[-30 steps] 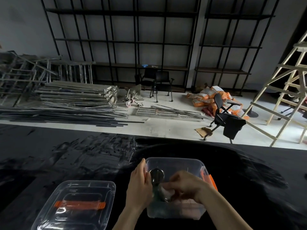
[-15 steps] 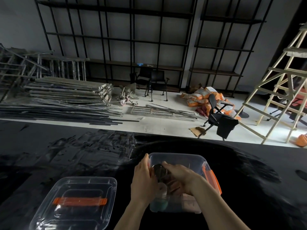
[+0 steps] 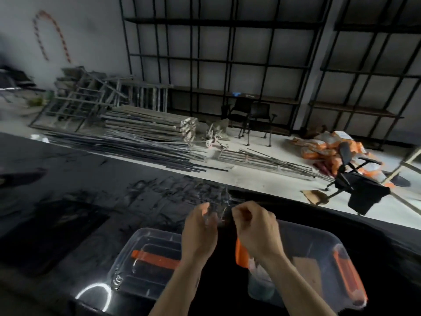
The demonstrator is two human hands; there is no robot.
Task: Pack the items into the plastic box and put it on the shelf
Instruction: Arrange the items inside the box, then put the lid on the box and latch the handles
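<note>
The clear plastic box (image 3: 319, 238) with orange latches stands on the black table at the lower right. Inside it lie a teal item (image 3: 259, 287), a brown flat item (image 3: 306, 269) and something pale, all blurred. Its clear lid (image 3: 150, 245), with an orange handle, lies flat to the left of the box. My left hand (image 3: 199, 231) and my right hand (image 3: 255, 226) are raised side by side between lid and box. Each pinches an edge of a crinkled clear plastic piece (image 3: 218, 213) stretched between them; what it is I cannot tell.
The black glossy table (image 3: 68, 213) spreads wide to the left and ends just beyond my hands. Past it, on the pale floor, lie metal bars (image 3: 141, 142), an office chair (image 3: 350, 176), orange sacks (image 3: 323, 144) and tall black shelving (image 3: 227, 65).
Both hands have left the inside of the box and risen up and to its left, now with clear plastic between them. The view has swung left, so box and lid sit further right.
</note>
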